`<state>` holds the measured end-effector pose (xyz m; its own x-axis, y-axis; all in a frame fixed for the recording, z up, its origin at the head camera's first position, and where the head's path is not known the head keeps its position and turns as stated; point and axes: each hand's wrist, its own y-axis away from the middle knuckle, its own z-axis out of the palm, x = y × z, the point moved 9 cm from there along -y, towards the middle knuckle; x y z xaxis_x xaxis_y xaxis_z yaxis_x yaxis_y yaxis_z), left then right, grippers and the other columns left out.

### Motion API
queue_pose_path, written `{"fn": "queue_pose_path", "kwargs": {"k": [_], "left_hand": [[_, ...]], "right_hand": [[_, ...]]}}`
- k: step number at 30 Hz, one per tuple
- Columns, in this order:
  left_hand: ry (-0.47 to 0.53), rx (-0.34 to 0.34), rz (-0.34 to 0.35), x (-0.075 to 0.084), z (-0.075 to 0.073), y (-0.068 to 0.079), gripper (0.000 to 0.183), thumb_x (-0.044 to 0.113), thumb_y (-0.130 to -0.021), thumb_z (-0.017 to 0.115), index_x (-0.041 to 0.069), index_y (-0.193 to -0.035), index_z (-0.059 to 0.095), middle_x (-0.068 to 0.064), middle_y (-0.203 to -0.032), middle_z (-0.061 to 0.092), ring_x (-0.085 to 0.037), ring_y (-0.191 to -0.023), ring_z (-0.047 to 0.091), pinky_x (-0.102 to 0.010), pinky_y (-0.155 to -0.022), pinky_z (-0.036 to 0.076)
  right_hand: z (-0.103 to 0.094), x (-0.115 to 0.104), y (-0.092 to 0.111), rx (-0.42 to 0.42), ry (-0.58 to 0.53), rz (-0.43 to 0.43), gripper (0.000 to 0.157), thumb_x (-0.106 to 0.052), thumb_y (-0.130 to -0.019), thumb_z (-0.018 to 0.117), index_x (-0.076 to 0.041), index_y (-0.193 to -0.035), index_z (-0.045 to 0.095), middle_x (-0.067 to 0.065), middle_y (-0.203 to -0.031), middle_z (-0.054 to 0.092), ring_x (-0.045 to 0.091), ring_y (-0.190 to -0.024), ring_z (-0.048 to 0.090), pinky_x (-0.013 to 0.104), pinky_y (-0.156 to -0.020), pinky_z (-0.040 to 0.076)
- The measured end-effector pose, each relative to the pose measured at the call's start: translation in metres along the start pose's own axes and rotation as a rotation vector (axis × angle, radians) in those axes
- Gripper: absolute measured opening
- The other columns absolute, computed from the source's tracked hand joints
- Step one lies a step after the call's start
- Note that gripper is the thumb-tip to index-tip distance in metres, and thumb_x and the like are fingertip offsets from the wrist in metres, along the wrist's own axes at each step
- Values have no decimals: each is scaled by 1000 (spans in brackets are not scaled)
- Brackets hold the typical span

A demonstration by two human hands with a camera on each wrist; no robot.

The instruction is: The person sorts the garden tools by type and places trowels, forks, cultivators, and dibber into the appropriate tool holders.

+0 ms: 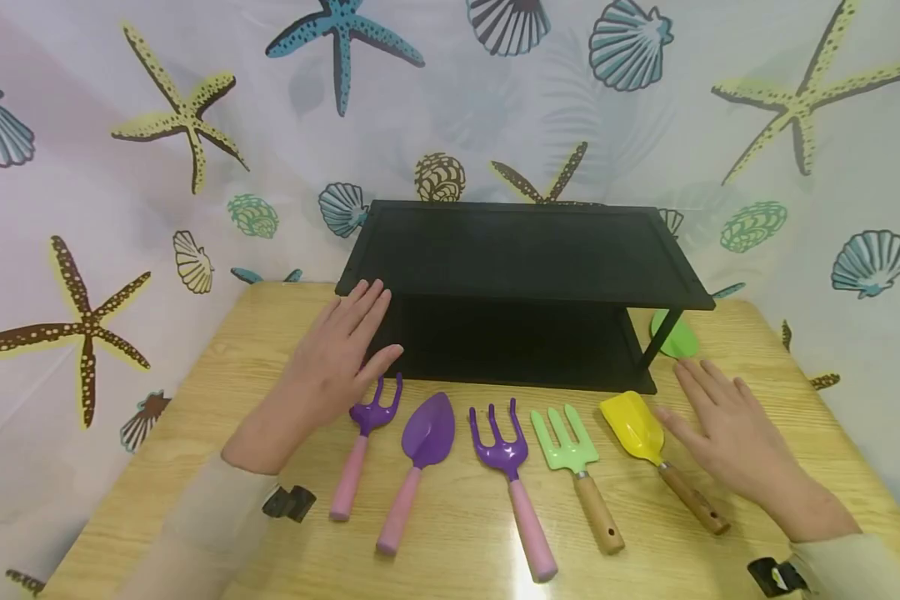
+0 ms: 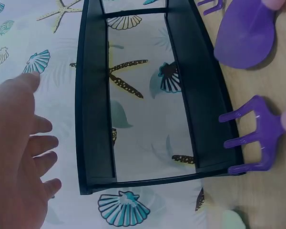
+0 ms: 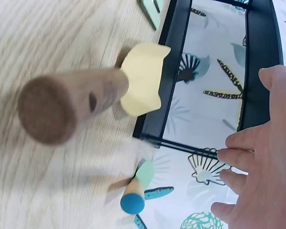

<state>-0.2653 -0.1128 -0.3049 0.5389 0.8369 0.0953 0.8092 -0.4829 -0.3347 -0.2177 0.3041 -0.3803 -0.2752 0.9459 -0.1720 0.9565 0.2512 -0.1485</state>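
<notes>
My left hand [image 1: 330, 367], fingers straight, hovers by the left end of a black two-tier shelf [image 1: 525, 254]. It holds nothing. Under its thumb side lies a small purple hand fork [image 1: 375, 415] with a pink handle. To the right are a purple trowel [image 1: 429, 429], a larger purple fork [image 1: 501, 454], a light green fork [image 1: 570, 446] and a yellow shovel [image 1: 633, 425], the last two wooden-handled. My right hand [image 1: 735, 429] is spread and empty, right of the yellow shovel. Beyond it, a green-bladed tool [image 1: 678, 336] is partly hidden behind the shelf's post.
The shelf stands at the back of a wooden table [image 1: 270, 517]. Behind and beside it hangs a white cloth [image 1: 480, 108] printed with starfish and shells. In the right wrist view, the green-bladed tool's handle [image 3: 133, 198] shows a blue end.
</notes>
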Motion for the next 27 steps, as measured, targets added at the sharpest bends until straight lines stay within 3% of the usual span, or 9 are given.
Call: {"fn": "queue_pose_path", "kwargs": {"k": [4,11,19,23,27], "left_hand": [[-51,19,13,-2,-6,-13,72,41,-101,54,5,-156,26,-16,-164,24,-35,-153,19,-55,-124,20],[-62,-18,-17,-18,-5,-32,69,39,-102,53,4,-156,28,-17,-163,28,-35,-152,23,-57,-122,23],[-55,-50,-30,-32,0,-41,57,30,-104,50,2,-151,37,-17,-158,37,-33,-150,29,-54,-122,26],[-68,-52,7,-33,3,-43,54,26,-104,50,-2,-149,39,-20,-155,40,-35,-147,34,-53,-120,31],[-85,-2,66,-30,1,-46,49,20,-103,53,-5,-145,45,-23,-152,44,-37,-145,38,-52,-118,34]], "right_hand": [[0,12,0,4,-26,2,70,-41,-105,44,0,-157,20,30,-159,25,50,-147,20,71,-118,10],[-1,29,-3,34,-67,5,60,-32,-107,43,8,-150,32,34,-152,33,56,-137,31,73,-109,26],[6,48,-10,18,-105,34,54,-27,-109,35,11,-147,35,36,-149,35,59,-130,37,70,-105,32],[11,56,-15,7,-82,48,54,-26,-107,38,13,-145,38,36,-147,38,58,-129,39,70,-103,35],[19,66,-20,-18,-60,73,53,-25,-106,41,13,-143,40,37,-146,39,58,-129,39,70,-103,36]]}}
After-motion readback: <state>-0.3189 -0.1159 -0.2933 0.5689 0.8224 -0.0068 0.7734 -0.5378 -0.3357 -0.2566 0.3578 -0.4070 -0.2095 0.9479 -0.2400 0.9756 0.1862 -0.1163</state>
